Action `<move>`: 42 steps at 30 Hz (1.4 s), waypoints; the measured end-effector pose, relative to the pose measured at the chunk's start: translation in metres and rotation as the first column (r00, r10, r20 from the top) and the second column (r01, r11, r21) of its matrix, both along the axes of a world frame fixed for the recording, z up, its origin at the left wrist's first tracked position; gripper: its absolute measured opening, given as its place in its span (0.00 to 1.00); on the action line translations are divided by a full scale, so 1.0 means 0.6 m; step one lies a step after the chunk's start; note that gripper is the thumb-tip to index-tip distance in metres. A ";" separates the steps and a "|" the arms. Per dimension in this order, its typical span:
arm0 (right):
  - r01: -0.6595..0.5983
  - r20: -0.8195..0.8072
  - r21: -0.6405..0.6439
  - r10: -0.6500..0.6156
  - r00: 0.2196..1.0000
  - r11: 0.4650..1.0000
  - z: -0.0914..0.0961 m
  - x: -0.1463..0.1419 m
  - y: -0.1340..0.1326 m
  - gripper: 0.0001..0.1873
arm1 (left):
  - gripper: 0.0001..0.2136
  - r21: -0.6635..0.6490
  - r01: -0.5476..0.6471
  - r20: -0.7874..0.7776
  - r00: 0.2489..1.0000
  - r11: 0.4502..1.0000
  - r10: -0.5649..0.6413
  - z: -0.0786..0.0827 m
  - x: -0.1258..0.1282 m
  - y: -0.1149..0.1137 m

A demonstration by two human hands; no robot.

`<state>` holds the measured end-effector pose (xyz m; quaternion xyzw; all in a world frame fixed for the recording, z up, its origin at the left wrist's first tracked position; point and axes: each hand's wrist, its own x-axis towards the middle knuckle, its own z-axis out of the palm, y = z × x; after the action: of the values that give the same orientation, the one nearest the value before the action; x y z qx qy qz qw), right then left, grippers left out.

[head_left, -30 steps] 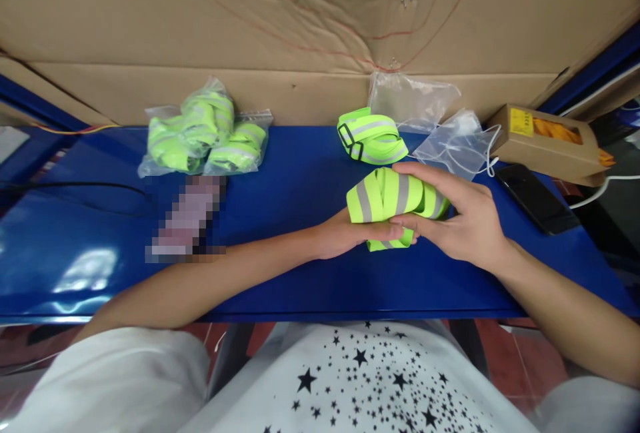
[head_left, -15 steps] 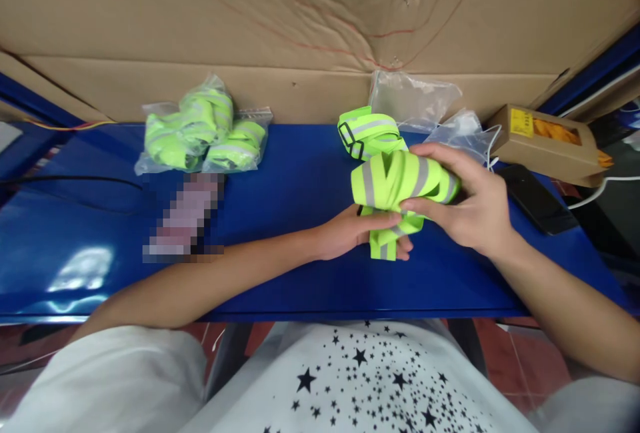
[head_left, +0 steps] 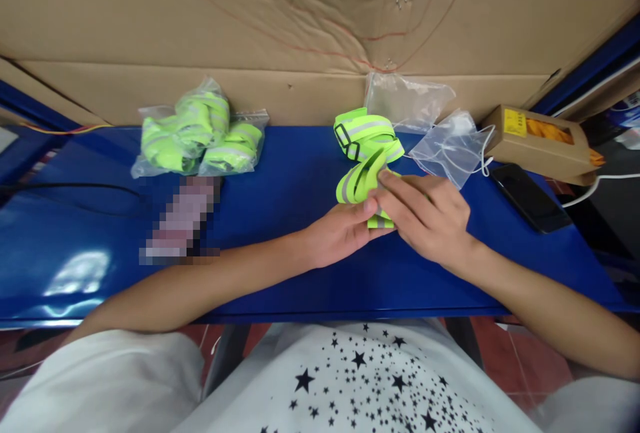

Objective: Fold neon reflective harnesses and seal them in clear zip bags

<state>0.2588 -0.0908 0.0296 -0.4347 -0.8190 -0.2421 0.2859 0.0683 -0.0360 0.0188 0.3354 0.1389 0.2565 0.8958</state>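
A neon yellow-green reflective band (head_left: 359,183) with grey stripes lies bunched on the blue table (head_left: 280,253). My left hand (head_left: 336,236) grips its near end between thumb and fingers. My right hand (head_left: 423,218) covers the band's right part, fingers pressed together on it. A second band (head_left: 365,134), rolled and with a black buckle, sits just behind, touching the one I hold.
Bagged bands (head_left: 197,136) lie at the back left. Empty clear bags (head_left: 440,133) rest at the back right, beside a cardboard box (head_left: 543,143), a black phone (head_left: 530,196) and a white cable. A cardboard wall stands behind. A black cable runs at the far left.
The band was held up in a wide loop by my right hand; now it is lowered and pressed smaller, with both hands closer together on it.
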 end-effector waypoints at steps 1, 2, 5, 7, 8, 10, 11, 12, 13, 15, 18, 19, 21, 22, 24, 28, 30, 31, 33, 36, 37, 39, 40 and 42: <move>0.004 -0.016 -0.035 -0.004 1.000 0.999 -0.004 -0.009 -0.002 0.37 | 0.24 -0.008 -0.016 -0.007 1.000 1.000 0.016 -0.001 -0.001 0.000; 0.003 -0.042 -0.095 -0.007 0.999 0.995 -0.009 -0.019 -0.004 0.38 | 0.23 -0.011 -0.038 -0.016 0.999 0.999 0.038 -0.002 -0.001 0.003; -0.134 -0.190 -0.324 0.075 0.979 0.937 -0.027 -0.039 -0.003 0.42 | 0.18 0.026 -0.134 -0.058 0.989 0.991 0.136 -0.006 -0.001 0.019; -0.294 -0.324 -0.435 0.156 0.933 0.851 -0.030 -0.035 0.005 0.41 | 0.14 0.057 -0.191 -0.102 0.975 0.980 0.196 -0.009 -0.001 0.035; -0.353 -0.386 -0.467 0.172 0.906 0.811 -0.027 -0.027 0.012 0.37 | 0.13 0.064 -0.209 -0.122 0.969 0.976 0.216 -0.010 -0.001 0.042; -0.358 -0.472 -0.471 0.113 0.874 0.806 -0.015 0.004 0.033 0.26 | 0.11 0.055 -0.239 -0.145 0.959 0.969 0.245 -0.013 -0.001 0.051; -0.280 -0.490 -0.441 0.033 0.871 0.853 -0.009 0.025 0.045 0.22 | 0.11 0.046 -0.250 -0.149 0.956 0.967 0.254 -0.014 0.000 0.054; -0.120 -0.486 -0.378 -0.086 0.870 0.918 -0.003 0.048 0.058 0.21 | 0.13 0.039 -0.250 -0.149 0.956 0.967 0.253 -0.016 0.001 0.055; 0.049 -0.441 -0.319 -0.194 0.876 0.946 -0.001 0.072 0.072 0.21 | 0.15 0.037 -0.246 -0.147 0.957 0.969 0.249 -0.017 0.002 0.055; 0.352 -0.268 -0.277 -0.423 0.866 0.894 -0.008 0.115 0.096 0.29 | 0.19 0.052 -0.222 -0.148 0.962 0.974 0.228 -0.018 0.004 0.053; 0.567 -0.061 -0.421 -0.646 0.761 0.708 -0.039 0.153 0.121 0.40 | 0.23 0.105 -0.191 -0.139 0.969 0.976 0.205 -0.021 0.008 0.050; 0.573 -0.005 -0.481 -0.656 0.755 0.663 -0.049 0.158 0.126 0.39 | 0.24 0.124 -0.183 -0.133 0.971 0.975 0.199 -0.022 0.009 0.050; 0.565 0.068 -0.539 -0.636 0.769 0.625 -0.062 0.158 0.128 0.37 | 0.25 0.152 -0.161 -0.122 0.976 0.975 0.180 -0.024 0.011 0.050; 0.565 0.086 -0.534 -0.624 0.777 0.629 -0.063 0.155 0.127 0.37 | 0.25 0.160 -0.150 -0.119 0.978 0.976 0.170 -0.024 0.012 0.050; 0.565 0.105 -0.488 -0.598 0.794 0.665 -0.057 0.145 0.119 0.38 | 0.25 0.164 -0.134 -0.115 0.981 0.977 0.154 -0.025 0.013 0.051; 0.493 0.145 -0.428 -0.481 0.865 0.758 -0.027 0.118 0.097 0.37 | 0.26 0.165 -0.138 -0.109 0.982 0.977 0.157 -0.024 0.013 0.052; 0.463 0.155 -0.464 -0.446 0.882 0.755 -0.012 0.106 0.088 0.28 | 0.26 0.168 -0.136 -0.106 0.982 0.976 0.155 -0.023 0.013 0.052; 0.456 0.142 -0.487 -0.447 0.883 0.745 -0.006 0.101 0.084 0.24 | 0.26 0.170 -0.133 -0.104 0.983 0.976 0.152 -0.023 0.013 0.052; 0.413 0.047 -0.519 -0.457 0.888 0.749 0.004 0.093 0.080 0.23 | 0.26 0.173 -0.123 -0.103 0.985 0.977 0.142 -0.024 0.013 0.053; 0.145 -0.287 -0.637 -0.407 0.867 0.757 0.008 0.088 0.081 0.19 | 0.26 0.174 -0.119 -0.104 0.985 0.978 0.138 -0.025 0.013 0.054; -0.003 -0.414 -0.697 -0.398 0.819 0.718 0.006 0.086 0.083 0.17 | 0.26 0.172 -0.118 -0.106 0.985 0.978 0.138 -0.025 0.013 0.053; -0.285 -0.593 -0.753 -0.425 0.684 0.593 -0.002 0.084 0.087 0.15 | 0.25 0.172 -0.103 -0.114 0.986 0.980 0.124 -0.025 0.012 0.052; -0.381 -0.639 -0.750 -0.442 0.630 0.541 -0.006 0.084 0.089 0.16 | 0.25 0.175 -0.091 -0.121 0.986 0.980 0.113 -0.025 0.012 0.052; -0.466 -0.675 -0.732 -0.443 0.589 0.496 -0.014 0.083 0.092 0.17 | 0.24 0.184 -0.070 -0.135 0.986 0.980 0.096 -0.025 0.011 0.050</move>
<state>0.3083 -0.0357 0.0210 -0.5671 -0.5987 0.4316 0.3655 0.0749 -0.0058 0.0039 0.4257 0.1930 0.2803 0.8384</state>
